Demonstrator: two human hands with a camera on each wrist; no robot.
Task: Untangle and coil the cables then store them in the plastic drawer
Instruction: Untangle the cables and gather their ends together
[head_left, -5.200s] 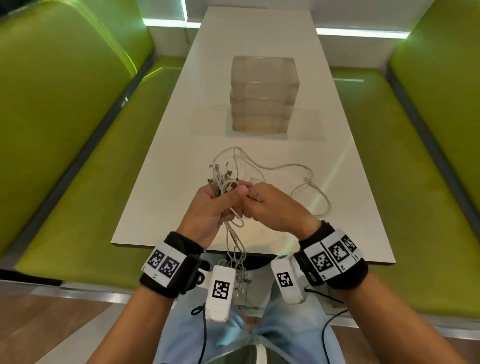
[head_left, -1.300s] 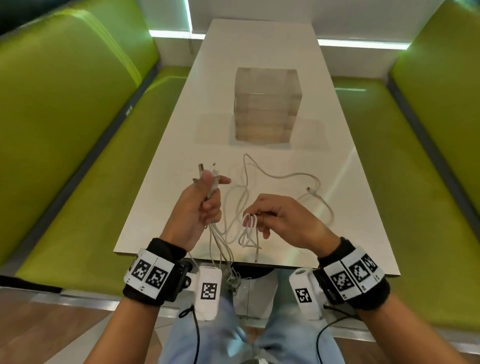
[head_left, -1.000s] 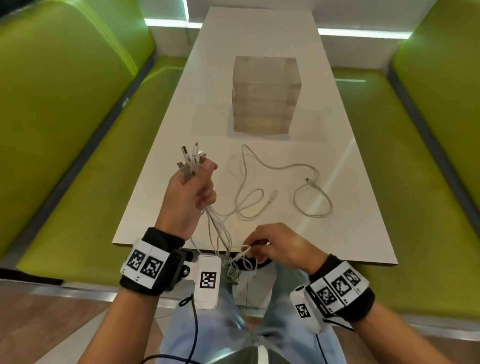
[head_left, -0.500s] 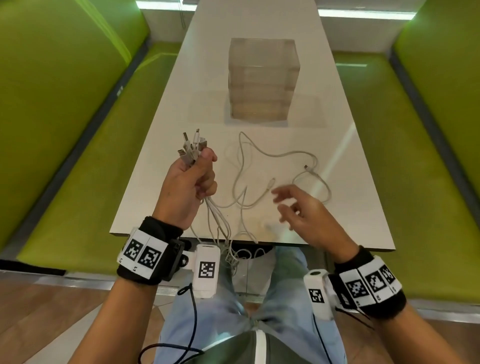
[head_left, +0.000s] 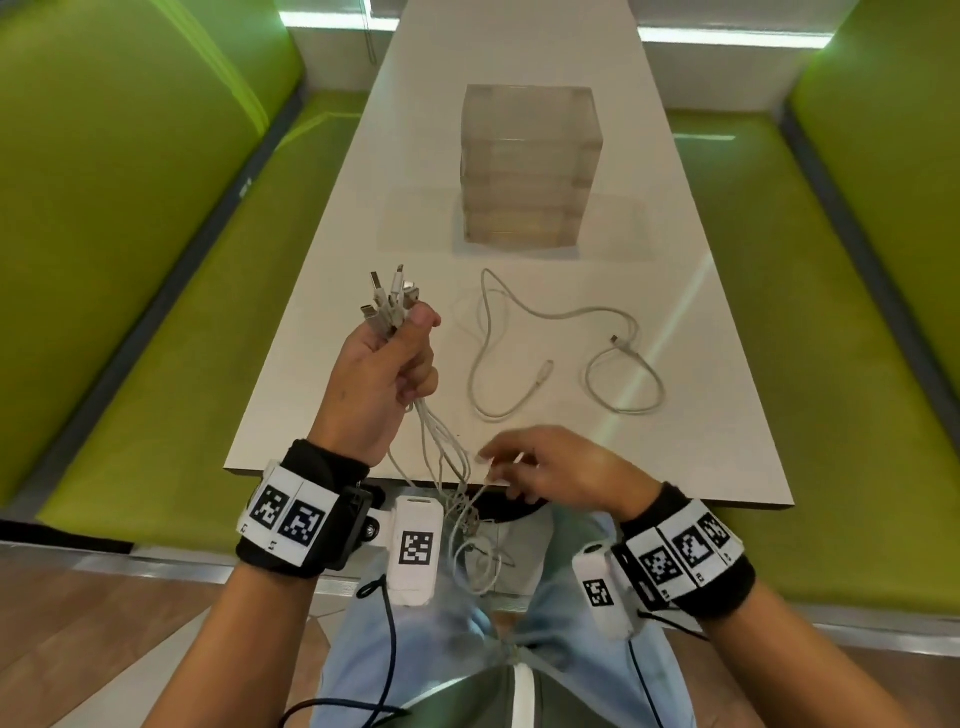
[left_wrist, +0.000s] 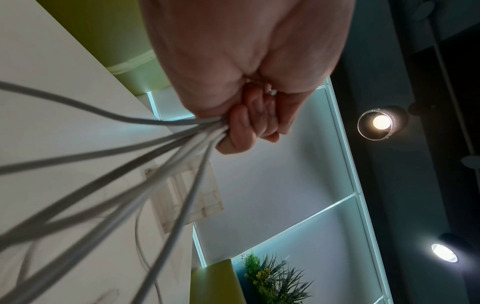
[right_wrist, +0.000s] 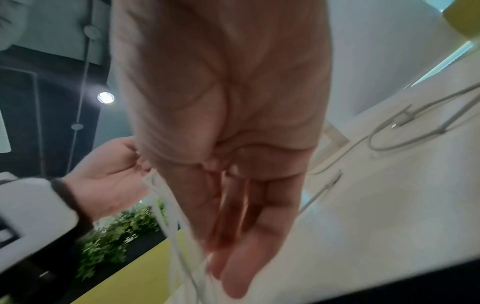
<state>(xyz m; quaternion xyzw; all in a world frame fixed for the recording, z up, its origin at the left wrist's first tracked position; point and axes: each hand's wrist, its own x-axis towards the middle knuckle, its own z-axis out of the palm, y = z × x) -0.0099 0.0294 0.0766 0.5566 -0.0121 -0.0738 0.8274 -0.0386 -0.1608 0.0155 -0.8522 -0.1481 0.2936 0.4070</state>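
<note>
Right hand (head_left: 550, 470) back at the cables (left_wrist: 205, 128), fingers (right_wrist: 241, 267) loose, seemingly brushing them, left hand (head_left: 382, 374) clenched round them

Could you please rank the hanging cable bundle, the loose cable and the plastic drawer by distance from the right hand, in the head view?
From the right hand:
1. hanging cable bundle, just left, at its fingers.
2. loose cable, ahead on the table.
3. plastic drawer, farthest, mid-table.

Right hand (right_wrist: 233, 133): fingers (right_wrist: 259, 236) extended, blurred. White cables (right_wrist: 172, 246) hang just beside them. Left hand (right_wrist: 103, 176) behind. Loose cable (right_wrist: 402, 120) lies on desk (right_wrist: 389, 226).
</note>
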